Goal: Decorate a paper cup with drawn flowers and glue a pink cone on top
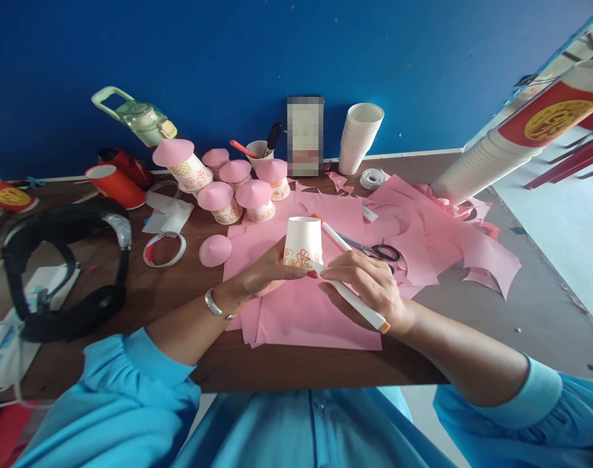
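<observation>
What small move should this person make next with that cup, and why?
Probably another short stroke on the flower band: the right hand holds a marker with its tip at those flowers, and the left hand supports the paper cup.

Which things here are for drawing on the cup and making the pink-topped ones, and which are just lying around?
Probably for the job:
cup, in the left hand
pen, in the right hand
pink paper
scissors
pink-topped cups

Probably just lying about:
green bottle
black strap
</observation>
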`<state>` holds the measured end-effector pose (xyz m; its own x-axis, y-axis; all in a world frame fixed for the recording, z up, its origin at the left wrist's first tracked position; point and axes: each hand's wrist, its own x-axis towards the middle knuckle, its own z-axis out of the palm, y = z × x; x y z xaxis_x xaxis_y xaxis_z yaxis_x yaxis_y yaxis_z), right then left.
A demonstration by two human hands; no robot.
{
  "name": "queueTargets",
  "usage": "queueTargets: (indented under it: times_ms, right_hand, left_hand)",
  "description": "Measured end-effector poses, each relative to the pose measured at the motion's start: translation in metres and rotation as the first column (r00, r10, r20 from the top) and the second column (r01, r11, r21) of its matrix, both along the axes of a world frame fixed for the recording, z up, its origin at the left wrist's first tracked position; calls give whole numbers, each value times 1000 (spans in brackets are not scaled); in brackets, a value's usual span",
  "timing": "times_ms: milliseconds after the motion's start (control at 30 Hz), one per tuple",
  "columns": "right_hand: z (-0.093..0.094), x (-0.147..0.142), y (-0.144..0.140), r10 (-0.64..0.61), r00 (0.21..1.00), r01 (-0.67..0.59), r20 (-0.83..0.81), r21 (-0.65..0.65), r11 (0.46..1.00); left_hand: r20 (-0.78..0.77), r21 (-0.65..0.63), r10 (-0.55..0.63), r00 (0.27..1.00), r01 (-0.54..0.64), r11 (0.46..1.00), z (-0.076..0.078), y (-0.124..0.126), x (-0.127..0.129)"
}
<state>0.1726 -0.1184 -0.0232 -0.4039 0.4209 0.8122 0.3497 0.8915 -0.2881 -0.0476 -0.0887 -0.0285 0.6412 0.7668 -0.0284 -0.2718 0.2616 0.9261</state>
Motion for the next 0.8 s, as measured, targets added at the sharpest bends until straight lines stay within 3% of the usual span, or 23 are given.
queueTargets:
  times_ms: [233, 800]
  right_hand:
    - [1, 1, 0, 3, 1000, -3, 21, 0, 1000]
    - [0, 0, 1, -22, 1000, 22, 10, 13, 1000]
  left_hand:
    - [-4, -9, -21, 1000, 21, 1000, -11, 4, -1]
    - [10, 5, -36, 999, 36, 999, -12, 5, -1]
